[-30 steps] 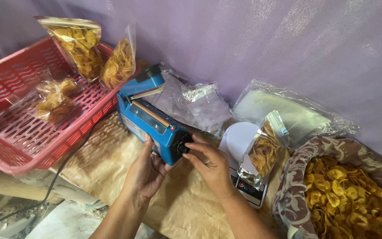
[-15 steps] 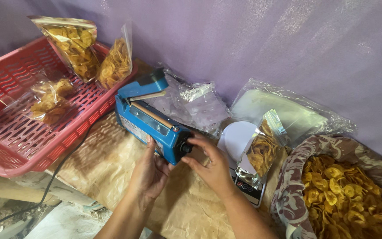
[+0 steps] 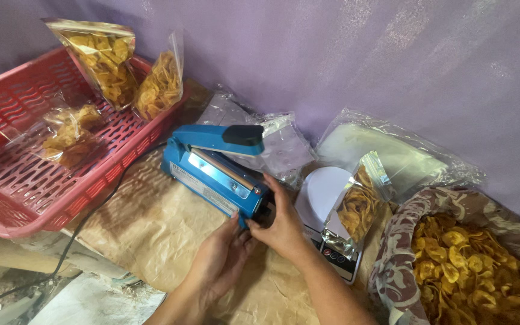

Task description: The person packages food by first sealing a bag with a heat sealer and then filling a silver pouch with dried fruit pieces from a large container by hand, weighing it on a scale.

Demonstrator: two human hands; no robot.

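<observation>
A blue heat sealer with its black-tipped lever arm raised lies on brown paper. Both my hands meet at its near end. My left hand touches the lower front corner. My right hand covers the black knob on the end face, fingers curled around it. Just right of the hands, a clear pouch of yellow chips stands open on a white kitchen scale.
A red plastic basket at left holds several filled chip bags. A black cord runs from the sealer toward the lower left. Empty clear bags lie against the purple wall. A patterned cloth sack holds loose chips at right.
The view has drifted, so the sealer sits a little further right in frame. My hands stay at the sealer's near end, the right still over the knob.
</observation>
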